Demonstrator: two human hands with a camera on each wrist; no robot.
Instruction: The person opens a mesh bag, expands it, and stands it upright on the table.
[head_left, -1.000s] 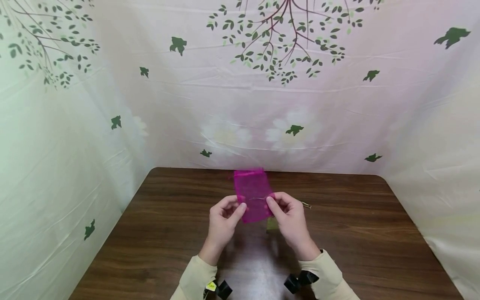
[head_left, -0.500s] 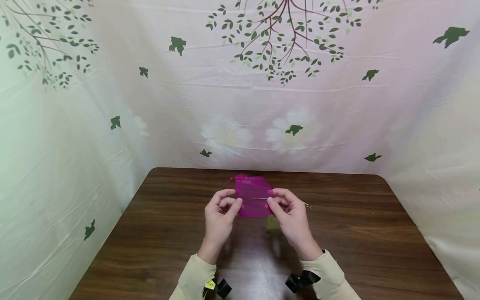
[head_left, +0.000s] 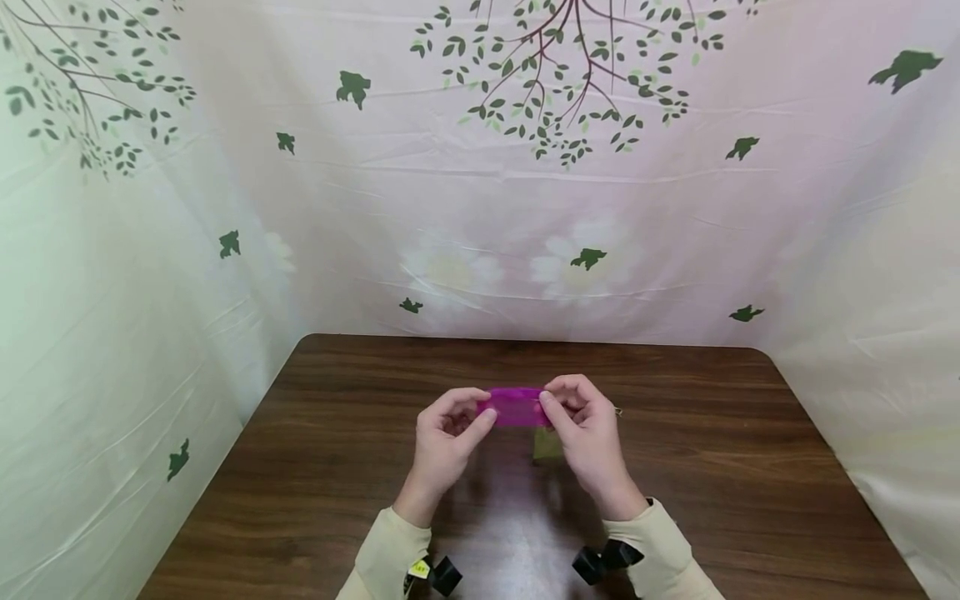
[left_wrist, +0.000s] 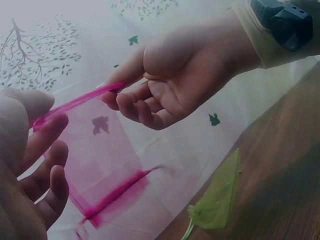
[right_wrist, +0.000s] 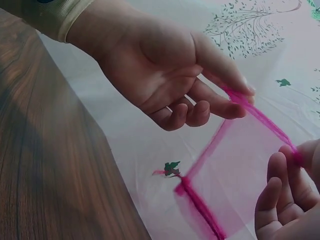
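Note:
A sheer magenta organza drawstring pouch (head_left: 516, 408) is stretched between both hands above the table. My left hand (head_left: 442, 440) pinches one corner between thumb and fingers. The opposite corner is pinched by my right hand (head_left: 588, 437). In the left wrist view, the pouch (left_wrist: 102, 145) hangs down from the taut held edge, its gathered drawstring band at the lower end. The right wrist view shows that same drawstring end of the pouch (right_wrist: 230, 175) below the hands. A green sheer pouch (head_left: 547, 447) lies on the table beyond the right hand, partly hidden.
The dark wood table (head_left: 337, 467) has a rounded far edge against a pale cloth backdrop (head_left: 480, 208) printed with birds and leafy branches. Pale cloth also hangs along both sides. A cord end (head_left: 618, 411) shows just right of the right hand. Small black cameras (head_left: 589, 565) sit on the wrists.
The magenta pouch stood up and spread wide above the hands; its upper end has dropped away, leaving a narrow strip in the head view. The hands have shifted only slightly.

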